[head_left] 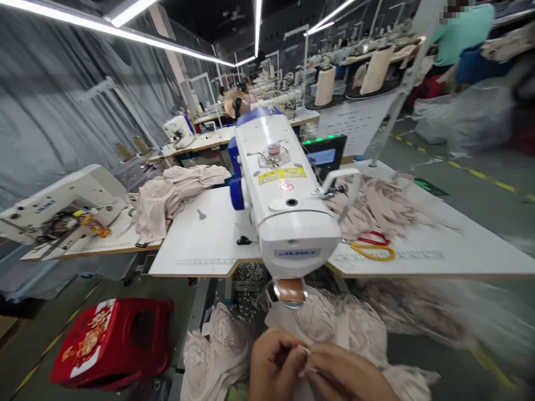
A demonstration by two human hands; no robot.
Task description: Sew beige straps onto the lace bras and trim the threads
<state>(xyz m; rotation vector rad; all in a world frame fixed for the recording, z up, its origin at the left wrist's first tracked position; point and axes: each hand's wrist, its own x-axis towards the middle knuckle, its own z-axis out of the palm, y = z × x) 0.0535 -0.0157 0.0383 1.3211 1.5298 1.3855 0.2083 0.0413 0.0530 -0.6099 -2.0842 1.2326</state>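
My left hand (273, 365) and my right hand (346, 376) meet at the bottom of the view, fingers pinched together on a thin pale strip of the pink lace fabric (334, 326) heaped on my lap. Directly above them stands a white sewing machine (284, 195), its head end facing me, with a brown-taped part (291, 291) hanging under it. The machine sits on a white table (200, 245).
Pale pink fabric pieces (380, 203) lie right of the machine, with red and yellow bands (374, 248) near the table's front edge. Another fabric pile (175, 192) and a second machine (58, 203) are left. A red stool (112, 342) stands on the floor. A person (463, 33) is at the far right.
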